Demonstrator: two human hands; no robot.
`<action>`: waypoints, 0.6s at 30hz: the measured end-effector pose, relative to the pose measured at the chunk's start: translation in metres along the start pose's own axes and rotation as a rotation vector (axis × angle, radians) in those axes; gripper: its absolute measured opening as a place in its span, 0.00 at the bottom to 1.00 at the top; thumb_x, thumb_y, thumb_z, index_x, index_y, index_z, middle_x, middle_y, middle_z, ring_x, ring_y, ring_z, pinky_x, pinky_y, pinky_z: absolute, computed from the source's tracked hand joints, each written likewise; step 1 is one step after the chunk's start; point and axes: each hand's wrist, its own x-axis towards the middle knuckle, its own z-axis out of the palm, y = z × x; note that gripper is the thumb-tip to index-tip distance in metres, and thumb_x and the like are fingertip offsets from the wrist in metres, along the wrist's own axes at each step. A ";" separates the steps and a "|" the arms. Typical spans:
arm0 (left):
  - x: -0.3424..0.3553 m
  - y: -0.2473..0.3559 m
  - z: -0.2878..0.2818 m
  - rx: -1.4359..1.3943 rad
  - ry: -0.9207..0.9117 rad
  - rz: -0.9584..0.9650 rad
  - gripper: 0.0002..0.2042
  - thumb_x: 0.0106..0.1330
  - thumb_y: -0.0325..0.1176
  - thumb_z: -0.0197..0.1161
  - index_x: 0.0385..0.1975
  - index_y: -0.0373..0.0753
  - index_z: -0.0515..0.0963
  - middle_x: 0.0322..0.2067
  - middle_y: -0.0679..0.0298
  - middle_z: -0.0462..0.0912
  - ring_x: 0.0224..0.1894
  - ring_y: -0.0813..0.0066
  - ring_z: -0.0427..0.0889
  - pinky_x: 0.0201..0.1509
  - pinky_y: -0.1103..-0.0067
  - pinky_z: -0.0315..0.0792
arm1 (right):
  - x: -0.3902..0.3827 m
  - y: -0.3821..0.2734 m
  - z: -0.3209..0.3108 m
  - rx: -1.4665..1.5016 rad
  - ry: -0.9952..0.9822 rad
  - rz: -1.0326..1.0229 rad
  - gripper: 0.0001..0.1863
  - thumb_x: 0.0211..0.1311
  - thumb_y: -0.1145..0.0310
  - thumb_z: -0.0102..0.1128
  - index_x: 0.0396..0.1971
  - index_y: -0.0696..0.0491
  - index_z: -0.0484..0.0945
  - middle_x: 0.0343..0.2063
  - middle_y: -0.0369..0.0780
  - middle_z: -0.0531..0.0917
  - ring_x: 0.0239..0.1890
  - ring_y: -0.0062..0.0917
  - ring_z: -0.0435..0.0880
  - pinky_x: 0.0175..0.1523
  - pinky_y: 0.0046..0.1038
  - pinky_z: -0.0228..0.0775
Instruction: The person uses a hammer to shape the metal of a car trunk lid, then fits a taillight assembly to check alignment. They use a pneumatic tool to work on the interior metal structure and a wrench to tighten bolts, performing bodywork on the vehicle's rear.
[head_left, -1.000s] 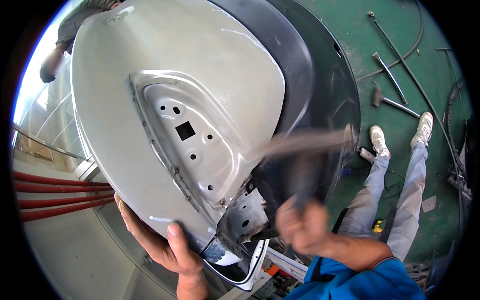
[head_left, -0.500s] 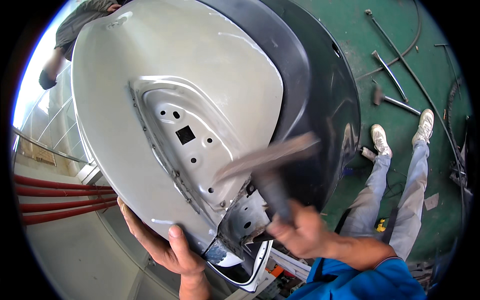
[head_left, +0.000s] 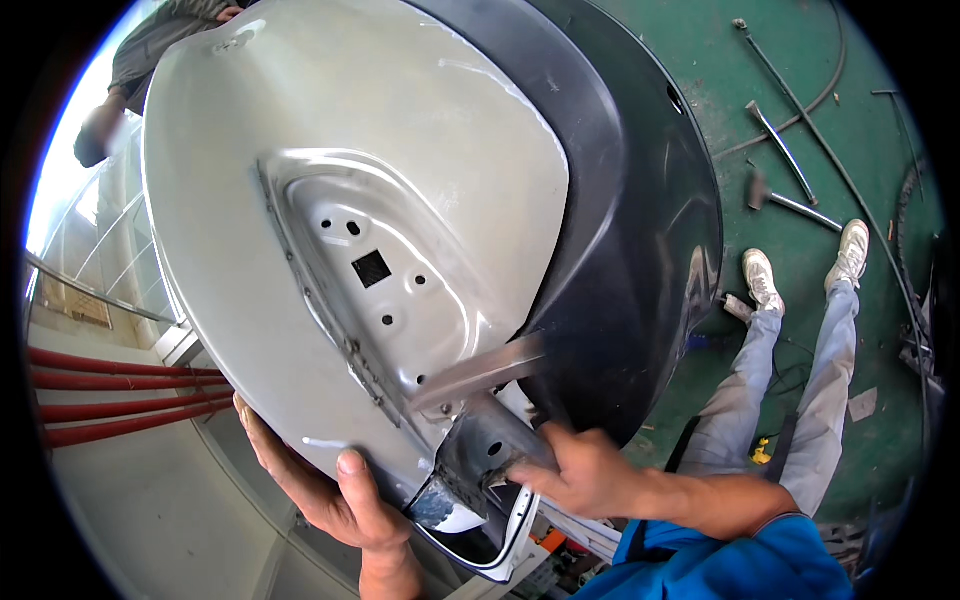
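A large light-grey car body panel (head_left: 360, 100) fills the middle, joined to a glossy black panel (head_left: 650, 180). It has a recessed lamp pocket (head_left: 345, 275) with several holes and one square opening. My left hand (head_left: 325, 495) grips the panel's lower left edge, thumb on the painted face and fingers spread along the rim. In my right hand (head_left: 585, 475) is a hammer (head_left: 475, 372), smeared by motion, its long head low over the pocket's lower end. Whether the head touches the metal I cannot tell. Beneath it lies a bent, bare-metal corner (head_left: 455, 500).
On the green floor (head_left: 690, 60) at right lie a second hammer (head_left: 795, 205), a metal bar (head_left: 782, 150), a long rod (head_left: 820, 130) and a hose. My legs (head_left: 740, 400) stretch there. Red pipes (head_left: 130, 385) run at left. Another person (head_left: 165, 45) is at upper left.
The hammer has swung down and left, from above the black panel's edge to the pocket's lower end. My right hand dropped slightly with it; the left hand stayed put.
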 end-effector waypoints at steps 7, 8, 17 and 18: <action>-0.004 -0.004 -0.003 0.012 0.013 0.004 0.36 0.68 0.41 0.51 0.70 0.22 0.51 0.71 0.42 0.55 0.73 0.52 0.56 0.76 0.62 0.48 | -0.008 -0.011 -0.026 0.578 0.323 -0.037 0.13 0.65 0.66 0.66 0.31 0.58 0.72 0.15 0.35 0.77 0.18 0.15 0.78 0.23 0.25 0.67; -0.003 -0.001 -0.003 0.013 0.011 0.010 0.36 0.68 0.41 0.51 0.70 0.22 0.51 0.71 0.42 0.55 0.73 0.52 0.56 0.76 0.62 0.48 | -0.009 -0.003 -0.014 0.512 0.217 0.005 0.14 0.65 0.65 0.66 0.31 0.58 0.72 0.14 0.38 0.76 0.18 0.18 0.78 0.23 0.26 0.68; -0.001 -0.001 -0.003 0.028 0.002 0.007 0.36 0.68 0.40 0.51 0.71 0.22 0.51 0.71 0.43 0.55 0.73 0.53 0.56 0.76 0.63 0.48 | -0.009 -0.006 -0.024 0.514 0.271 -0.046 0.15 0.66 0.65 0.65 0.30 0.59 0.71 0.14 0.38 0.78 0.16 0.23 0.79 0.21 0.28 0.69; 0.001 -0.001 -0.001 0.022 -0.001 0.016 0.36 0.68 0.40 0.51 0.71 0.22 0.51 0.71 0.43 0.55 0.73 0.53 0.56 0.76 0.63 0.48 | -0.004 -0.002 -0.018 0.470 0.254 -0.080 0.16 0.66 0.63 0.65 0.29 0.59 0.71 0.14 0.40 0.78 0.15 0.25 0.80 0.21 0.28 0.69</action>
